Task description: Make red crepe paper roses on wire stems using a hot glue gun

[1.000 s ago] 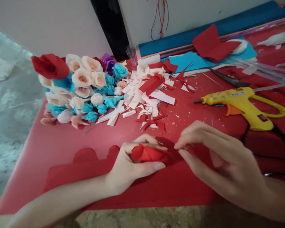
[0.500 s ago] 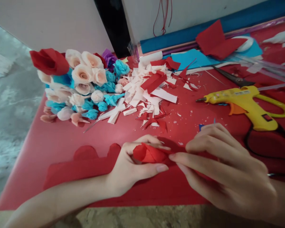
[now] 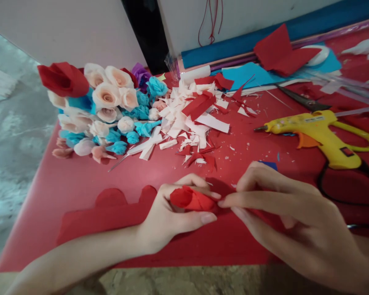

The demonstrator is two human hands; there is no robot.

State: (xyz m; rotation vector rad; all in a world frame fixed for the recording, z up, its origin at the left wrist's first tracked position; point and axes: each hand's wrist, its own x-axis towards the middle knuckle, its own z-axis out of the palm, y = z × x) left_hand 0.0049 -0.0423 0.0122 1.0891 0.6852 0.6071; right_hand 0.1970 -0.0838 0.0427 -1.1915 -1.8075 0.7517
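Note:
Low over the front of the red table, my left hand point(image 3: 169, 217) is closed around a small red paper flower point(image 3: 192, 198), its bud lying sideways between thumb and fingers. From the right, my right hand point(image 3: 292, 217) reaches to the flower's narrow base, thumb and forefinger pinched together there. Whatever sits between those fingertips is too small to make out. Beneath and left of my left wrist lies a piece of red crepe paper point(image 3: 89, 223) with rounded lobes along its upper edge.
Finished paper flowers point(image 3: 107, 98) cluster at the back left, beside a pile of white and red paper scraps point(image 3: 184, 110). A yellow glue gun point(image 3: 313, 127) lies at the right, its nozzle facing left; scissors point(image 3: 304, 100) rest behind it. Blue paper rolls point(image 3: 233, 51) line the wall.
My right hand has turned and lowered slightly, its fingers shifting at the flower's base and uncovering a blue scrap behind it. My left hand and the flower have barely moved.

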